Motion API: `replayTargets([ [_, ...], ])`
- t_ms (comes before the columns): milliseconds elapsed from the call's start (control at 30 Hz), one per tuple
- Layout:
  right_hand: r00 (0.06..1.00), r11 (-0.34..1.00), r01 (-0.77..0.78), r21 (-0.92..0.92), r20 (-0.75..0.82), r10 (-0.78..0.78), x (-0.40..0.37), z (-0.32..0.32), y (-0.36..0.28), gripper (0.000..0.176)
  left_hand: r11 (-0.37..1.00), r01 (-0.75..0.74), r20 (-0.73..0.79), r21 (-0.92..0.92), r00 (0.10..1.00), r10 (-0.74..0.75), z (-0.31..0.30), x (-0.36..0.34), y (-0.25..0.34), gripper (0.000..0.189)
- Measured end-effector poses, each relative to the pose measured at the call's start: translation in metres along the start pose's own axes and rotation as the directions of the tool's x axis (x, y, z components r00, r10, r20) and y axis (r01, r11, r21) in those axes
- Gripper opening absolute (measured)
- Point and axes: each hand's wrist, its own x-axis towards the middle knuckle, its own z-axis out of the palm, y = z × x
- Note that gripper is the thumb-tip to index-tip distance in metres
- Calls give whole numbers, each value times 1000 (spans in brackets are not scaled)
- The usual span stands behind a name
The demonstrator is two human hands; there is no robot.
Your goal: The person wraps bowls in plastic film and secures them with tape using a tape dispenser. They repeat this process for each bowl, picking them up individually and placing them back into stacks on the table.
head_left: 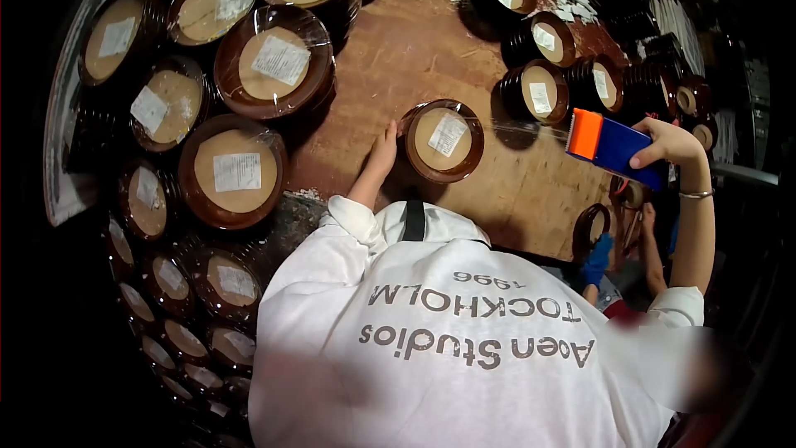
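Note:
In front of me on the wooden board stands a stack of round brown dishes [427, 155], its top showing a tan centre with a white printed label [448, 134]. Along its left rim lies my left hand [383, 151], fingers against the side and holding it. My right hand [663, 145] is raised at the right, closed around a blue and orange tape dispenser [615, 149]. A strip of clear tape [526, 129] runs taut from the dispenser's orange head to the stack's right side. The underside of the stack is hidden.
Stacks of larger labelled brown dishes [235, 172] crowd the left. Smaller stacks [539, 93] stand at the back right, near scattered white scraps [572, 0]. At lower right, another person's blue-gloved hand [597, 259] and bare hand [649, 222] are beside a brown dish [587, 228].

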Motion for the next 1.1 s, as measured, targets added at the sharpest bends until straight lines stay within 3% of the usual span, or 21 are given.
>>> replayTargets([
  [67,993,996,1,90,121,-11,5,7,9,76,930,262,139,-258,963,-233,1,-5,-1,56],
  [100,999,998,44,55,26,-45,6,13,20,70,936,255,145,-242,964,-225,0,-5,1,56],
  [167,998,997,49,63,22,-51,10,20,31,70,786,466,218,-406,885,-412,-2,-7,5,58],
  [200,998,997,54,53,22,-55,12,24,36,70,799,461,221,-386,887,-405,-5,-11,10,58],
  [233,994,991,113,77,-20,-112,12,30,43,66,948,192,-2,-255,980,-199,-10,-19,23,50],
  [267,992,994,41,100,118,-53,16,30,44,69,995,-77,-179,-63,982,64,-15,-30,35,43],
  [300,991,993,46,107,120,-59,17,34,47,66,935,-315,-291,162,890,350,-19,-42,52,37],
  [367,974,984,88,155,192,-118,29,42,65,57,580,-661,105,476,697,709,-23,-79,115,33],
  [400,985,979,119,164,106,-137,30,50,70,50,457,-799,331,391,586,740,-15,-94,133,36],
  [433,978,977,139,164,131,-161,37,57,80,48,285,-893,556,348,441,705,-8,-96,132,39],
  [467,970,973,162,165,154,-187,48,63,89,47,231,-920,649,318,388,654,5,-100,130,44],
  [567,955,949,125,289,224,-194,75,83,111,46,121,-923,728,365,364,581,28,-97,116,53],
  [633,956,950,116,290,228,-187,89,97,120,46,-103,-805,723,585,459,516,38,-87,104,62],
  [733,965,952,101,288,205,-165,95,117,119,49,-265,-733,712,627,400,577,46,-77,83,52],
  [867,944,919,60,390,278,-180,117,139,133,53,-298,-743,741,599,374,558,44,-71,81,49],
  [933,934,911,47,410,306,-186,128,145,141,55,-123,-798,699,590,430,571,42,-73,86,61],
  [967,925,878,46,476,311,-218,132,149,145,54,-133,-801,709,584,425,563,40,-69,90,61],
  [1033,903,817,48,575,324,-281,144,160,153,53,-9,-858,702,513,413,581,31,-61,106,55],
  [1100,893,751,74,656,292,-343,157,169,152,52,130,-871,724,473,468,507,19,-41,127,49],
])
